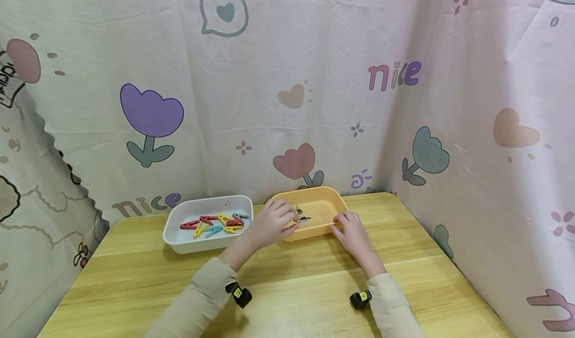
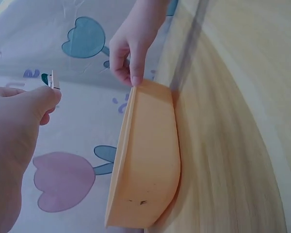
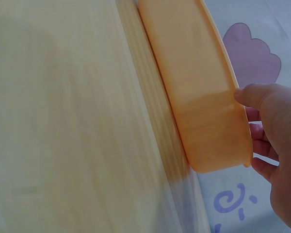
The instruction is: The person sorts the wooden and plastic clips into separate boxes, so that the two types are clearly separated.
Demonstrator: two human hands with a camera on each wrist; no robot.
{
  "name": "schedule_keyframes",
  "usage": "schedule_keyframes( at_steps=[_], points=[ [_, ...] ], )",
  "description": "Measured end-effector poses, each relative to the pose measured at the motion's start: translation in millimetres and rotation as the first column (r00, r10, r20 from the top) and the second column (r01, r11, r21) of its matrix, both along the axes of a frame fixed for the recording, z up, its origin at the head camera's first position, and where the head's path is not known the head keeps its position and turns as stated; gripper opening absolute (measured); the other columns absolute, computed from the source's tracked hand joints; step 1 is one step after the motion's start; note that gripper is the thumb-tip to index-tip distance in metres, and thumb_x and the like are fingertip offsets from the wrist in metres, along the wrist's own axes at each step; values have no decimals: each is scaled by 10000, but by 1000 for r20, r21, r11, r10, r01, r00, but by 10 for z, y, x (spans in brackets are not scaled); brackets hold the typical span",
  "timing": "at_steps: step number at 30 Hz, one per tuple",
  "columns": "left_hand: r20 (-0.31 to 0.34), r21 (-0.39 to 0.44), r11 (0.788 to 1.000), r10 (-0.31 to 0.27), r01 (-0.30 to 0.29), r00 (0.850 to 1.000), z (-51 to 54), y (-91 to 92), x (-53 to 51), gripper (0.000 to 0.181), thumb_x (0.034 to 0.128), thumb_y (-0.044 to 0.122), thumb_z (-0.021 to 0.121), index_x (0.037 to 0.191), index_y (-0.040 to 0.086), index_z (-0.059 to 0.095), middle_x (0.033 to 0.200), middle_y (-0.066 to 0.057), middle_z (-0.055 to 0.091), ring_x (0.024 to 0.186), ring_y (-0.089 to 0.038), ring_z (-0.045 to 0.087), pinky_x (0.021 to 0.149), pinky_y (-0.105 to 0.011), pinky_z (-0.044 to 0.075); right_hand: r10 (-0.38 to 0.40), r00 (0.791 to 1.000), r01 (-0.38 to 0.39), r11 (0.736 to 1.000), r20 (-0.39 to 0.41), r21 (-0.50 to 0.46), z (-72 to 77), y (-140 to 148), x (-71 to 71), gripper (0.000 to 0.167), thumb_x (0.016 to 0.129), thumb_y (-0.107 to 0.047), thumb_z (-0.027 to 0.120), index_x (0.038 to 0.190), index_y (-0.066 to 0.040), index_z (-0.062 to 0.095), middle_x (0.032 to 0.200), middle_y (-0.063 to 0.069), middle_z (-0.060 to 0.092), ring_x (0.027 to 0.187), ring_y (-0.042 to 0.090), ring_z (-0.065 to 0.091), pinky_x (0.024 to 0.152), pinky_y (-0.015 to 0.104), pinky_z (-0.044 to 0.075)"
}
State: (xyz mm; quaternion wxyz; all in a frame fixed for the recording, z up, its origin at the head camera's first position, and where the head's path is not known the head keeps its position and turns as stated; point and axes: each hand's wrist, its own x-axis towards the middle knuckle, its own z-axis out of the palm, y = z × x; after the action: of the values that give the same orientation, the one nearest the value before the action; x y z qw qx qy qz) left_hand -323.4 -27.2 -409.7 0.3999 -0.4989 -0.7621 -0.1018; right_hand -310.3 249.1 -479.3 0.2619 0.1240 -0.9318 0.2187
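My left hand (image 1: 275, 221) is over the left end of the yellow tray (image 1: 321, 200). Between its thumb and finger, in the left wrist view, it pinches a small pale clip (image 2: 55, 79) with a dark green part; the rest is hidden by the fingers. At the tray's front right corner my right hand (image 1: 354, 234) grips the rim, thumb outside and fingers over the inner side, as the right wrist view shows. A small dark object (image 1: 304, 219) lies inside the tray, too small to make out.
Left of the yellow tray stands a white tray (image 1: 179, 243) with several red, yellow, blue and grey clothespins (image 1: 214, 230). Both trays are on a wooden table (image 1: 296, 298), near its back edge. A printed curtain (image 1: 251, 78) hangs behind and along the sides.
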Motion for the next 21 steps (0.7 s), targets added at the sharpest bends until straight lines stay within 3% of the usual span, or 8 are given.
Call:
schedule_keyframes(
  at_steps=[10, 21],
  points=[
    [87, 88, 992, 80, -87, 993, -73, 86, -184, 121, 828, 280, 760, 846, 192, 678, 903, 57, 661, 926, -164, 562, 771, -334, 435, 4, 1000, -4, 1000, 13, -3, 1, 5, 1, 152, 860, -201, 737, 923, -86, 661, 989, 75, 606, 986, 267, 517, 892, 425, 456],
    [217, 124, 968, 187, -217, 958, -50, 245, -291, 105, 865, 287, 727, 871, 186, 694, 930, 46, 669, 961, -169, 558, 786, -348, 432, 6, 1000, -6, 1000, -25, 1, -26, 13, -12, 170, 841, -218, 753, 913, -96, 659, 984, 65, 606, 979, 261, 516, 882, 423, 457]
  ],
)
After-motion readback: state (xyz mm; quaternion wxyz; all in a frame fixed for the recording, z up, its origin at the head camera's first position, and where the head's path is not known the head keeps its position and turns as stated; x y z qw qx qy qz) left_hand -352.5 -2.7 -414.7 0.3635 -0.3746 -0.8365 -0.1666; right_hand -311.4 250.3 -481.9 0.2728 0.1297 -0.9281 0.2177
